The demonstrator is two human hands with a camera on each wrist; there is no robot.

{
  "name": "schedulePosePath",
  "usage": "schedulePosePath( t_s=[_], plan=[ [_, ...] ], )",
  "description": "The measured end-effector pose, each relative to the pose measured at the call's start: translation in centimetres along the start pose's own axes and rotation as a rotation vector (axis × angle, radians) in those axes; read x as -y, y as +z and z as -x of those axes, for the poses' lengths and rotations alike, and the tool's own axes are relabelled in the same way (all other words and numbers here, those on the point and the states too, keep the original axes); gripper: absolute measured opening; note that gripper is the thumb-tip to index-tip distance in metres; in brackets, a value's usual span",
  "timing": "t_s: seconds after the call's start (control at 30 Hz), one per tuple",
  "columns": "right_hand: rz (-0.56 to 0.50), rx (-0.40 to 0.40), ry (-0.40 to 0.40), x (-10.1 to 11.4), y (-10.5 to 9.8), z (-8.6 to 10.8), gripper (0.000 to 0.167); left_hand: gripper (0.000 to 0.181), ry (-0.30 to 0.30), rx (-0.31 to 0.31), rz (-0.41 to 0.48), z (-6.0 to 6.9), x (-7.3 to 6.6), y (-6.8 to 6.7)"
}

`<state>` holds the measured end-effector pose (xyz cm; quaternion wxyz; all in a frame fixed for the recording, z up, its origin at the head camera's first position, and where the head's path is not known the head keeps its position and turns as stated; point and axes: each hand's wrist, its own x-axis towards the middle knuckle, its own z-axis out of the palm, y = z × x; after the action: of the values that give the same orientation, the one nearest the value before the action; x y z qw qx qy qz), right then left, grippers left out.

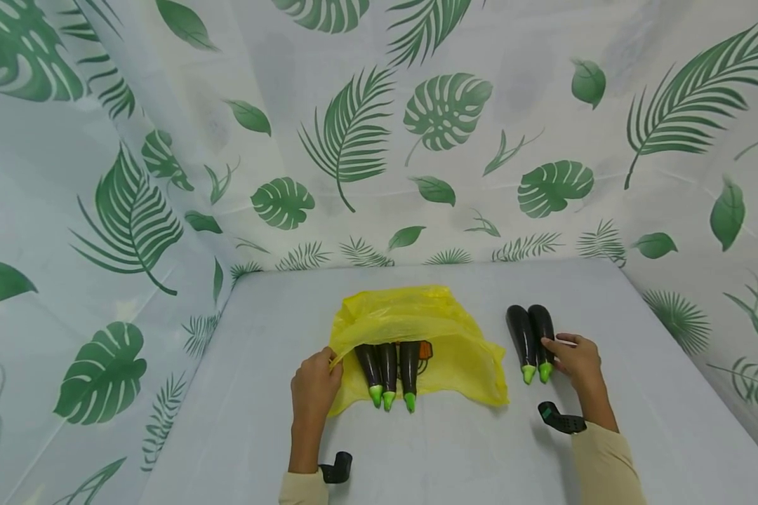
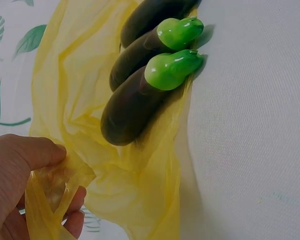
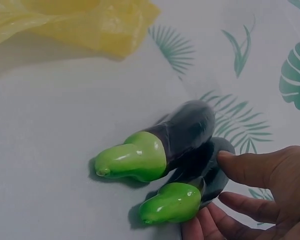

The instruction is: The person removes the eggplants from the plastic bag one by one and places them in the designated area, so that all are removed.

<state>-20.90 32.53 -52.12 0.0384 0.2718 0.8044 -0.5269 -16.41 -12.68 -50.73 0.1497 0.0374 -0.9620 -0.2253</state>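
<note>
Yellow plastic bag (image 1: 417, 326), rim lifted

The left grip (image 1: 316, 386) pinches it at eight o'clock, probably so the mouth stands above three eggplants (image 1: 388, 366); at its three o'clock, the right grip (image 1: 579, 359) pinches the outer eggplant (image 1: 541, 322) of a pair.

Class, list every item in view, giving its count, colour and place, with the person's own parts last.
Plastic bag: one, yellow, on the table
Bag print: one partly visible patch, orange and dark, inside the bag's mouth
Bagged eggplants: three visible, dark with green stem ends, in the bag's mouth
Loose eggplants: two, dark with green stem ends, right of the bag
Table: one, white, underneath
Sheeting: count unclear, white with green leaves, behind and both sides
Wrist devices: two, black, one per wrist
Sleeves: two, beige, on the forearms
Left hand: one, bare, pinching the bag's edge
Right hand: one, bare, thumb and fingers on the right-hand loose eggplant
</note>
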Motion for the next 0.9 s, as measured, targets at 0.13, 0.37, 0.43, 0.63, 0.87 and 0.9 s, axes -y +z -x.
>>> schedulePosePath(
  t_s=[0.13,0.37,0.43,0.63,0.87,0.9],
  plan=[
    [0.02,-0.011,-0.01,0.06,0.16,0.16,0.066,0.006,0.003,-0.005,0.006,-0.04,-0.06,0.06],
    [0.018,-0.016,-0.021,0.03,-0.02,0.55,0.066,0.004,0.013,-0.013,0.02,-0.08,-0.19,0.22],
    [0.009,-0.01,-0.032,0.0,-0.1,0.59,0.067,0.004,0.01,-0.009,0.023,-0.1,-0.23,0.23],
    [-0.004,-0.044,-0.026,0.23,-0.1,0.9,0.063,0.005,0.008,-0.005,0.021,-0.08,-0.21,0.27],
    [0.091,-0.162,-0.044,0.42,-0.28,0.82,0.059,0.005,0.017,-0.015,0.011,-0.09,-0.1,0.36],
    [0.099,-0.178,-0.055,0.56,-0.33,0.88,0.058,0.005,0.017,-0.017,0.009,-0.1,-0.08,0.38]
  ],
)
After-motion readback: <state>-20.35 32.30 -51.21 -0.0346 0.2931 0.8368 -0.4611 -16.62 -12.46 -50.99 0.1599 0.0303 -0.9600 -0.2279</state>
